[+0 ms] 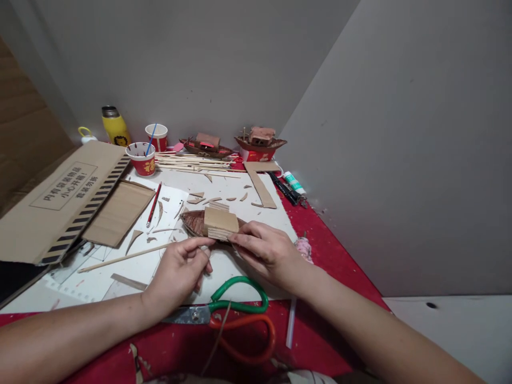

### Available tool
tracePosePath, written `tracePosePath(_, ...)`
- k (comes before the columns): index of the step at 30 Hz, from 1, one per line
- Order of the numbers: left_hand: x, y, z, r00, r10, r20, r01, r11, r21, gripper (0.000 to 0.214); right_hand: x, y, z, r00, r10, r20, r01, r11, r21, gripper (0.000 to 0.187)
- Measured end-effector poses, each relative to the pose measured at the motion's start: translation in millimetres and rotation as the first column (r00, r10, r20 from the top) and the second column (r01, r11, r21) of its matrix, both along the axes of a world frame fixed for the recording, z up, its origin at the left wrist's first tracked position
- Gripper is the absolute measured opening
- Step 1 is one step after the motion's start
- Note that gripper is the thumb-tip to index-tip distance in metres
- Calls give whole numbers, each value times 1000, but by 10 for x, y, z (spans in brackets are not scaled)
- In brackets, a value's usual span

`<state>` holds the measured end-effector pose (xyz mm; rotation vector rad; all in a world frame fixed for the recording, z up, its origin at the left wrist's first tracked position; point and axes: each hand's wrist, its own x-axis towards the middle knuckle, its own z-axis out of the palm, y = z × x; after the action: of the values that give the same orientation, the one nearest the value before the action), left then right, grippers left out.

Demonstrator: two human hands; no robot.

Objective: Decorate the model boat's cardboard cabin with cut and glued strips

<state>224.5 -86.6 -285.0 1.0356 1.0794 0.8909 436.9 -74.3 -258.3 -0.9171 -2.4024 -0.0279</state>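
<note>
A brown model boat (193, 222) lies on the white sheet in front of me, with a bent piece of corrugated cardboard (222, 220) over its middle like a roof. My left hand (182, 266) is at the boat's near side, fingers curled and the index fingertip against the hull below the cardboard's edge. My right hand (266, 248) pinches the cardboard's near right corner, and its fingers cover the boat's right end. Large scissors (240, 309), with one green and one orange handle loop, lie nearest to me, their blades partly under my left wrist.
Cardboard scraps (196, 200), a red pencil (154, 205) and a thin stick (124, 257) surround the boat. Behind are paper cups (141, 160), wooden sticks (192, 161), two finished-looking boats (208, 144) and a yellow bottle (115, 127). A cardboard box (64, 197) stands left; grey walls (420, 149) enclose the table.
</note>
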Motion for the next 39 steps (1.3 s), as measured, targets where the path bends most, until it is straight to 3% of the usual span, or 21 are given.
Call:
tracePosePath(5, -82, 40, 74, 998, 53, -32, -52, 998, 33, 21, -4, -8, 15, 997, -6, 74, 1, 998, 66, 20)
tracePosePath(9, -74, 97, 137, 992, 128, 15, -129, 985, 119, 26, -22, -11, 24, 994, -17, 108, 6, 995, 97, 22)
tracePosePath(14, -37, 163, 194, 999, 50, -15, -45, 976, 215, 36, -25, -7, 26, 991, -18, 129, 3, 992, 123, 22)
tracePosePath(22, -27, 261, 187, 990, -143, 18, 140, 984, 106, 52, -24, -12, 20, 987, -38, 155, 15, 989, 147, 22)
tracePosePath(39, 43, 308, 161, 993, -107, 59, 100, 989, 114, 57, -18, -32, 33, 989, -41, 139, 28, 995, 91, 22)
